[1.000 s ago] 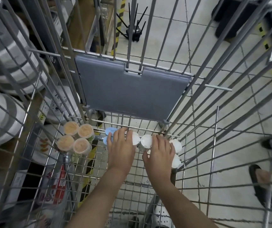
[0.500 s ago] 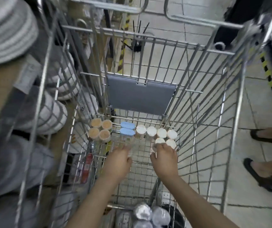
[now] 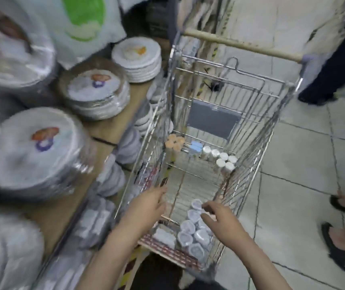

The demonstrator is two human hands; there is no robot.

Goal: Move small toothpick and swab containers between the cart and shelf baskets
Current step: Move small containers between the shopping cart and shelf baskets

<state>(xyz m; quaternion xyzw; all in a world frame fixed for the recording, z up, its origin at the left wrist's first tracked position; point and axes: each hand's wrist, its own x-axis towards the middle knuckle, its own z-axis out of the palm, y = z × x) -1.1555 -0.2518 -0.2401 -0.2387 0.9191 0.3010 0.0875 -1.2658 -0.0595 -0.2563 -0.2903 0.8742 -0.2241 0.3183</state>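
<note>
Both hands have pulled back from the far white-capped clear containers [image 3: 221,160]. Left hand [image 3: 146,208] and right hand [image 3: 222,221] hover loose-fingered, holding nothing, over the wire cart's [image 3: 257,155] near end. Grey-lidded round tubs [image 3: 190,229] lie just beneath the right hand, the nearer one.

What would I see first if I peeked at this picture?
Probably the shiny wire cart in the middle, with little tubs with orange lids, blue lids and white lids lined up at its far end. Two bare hands, left hand and right hand, reach over its near end, and wrapped plate stacks fill the shelf on the left.
</note>
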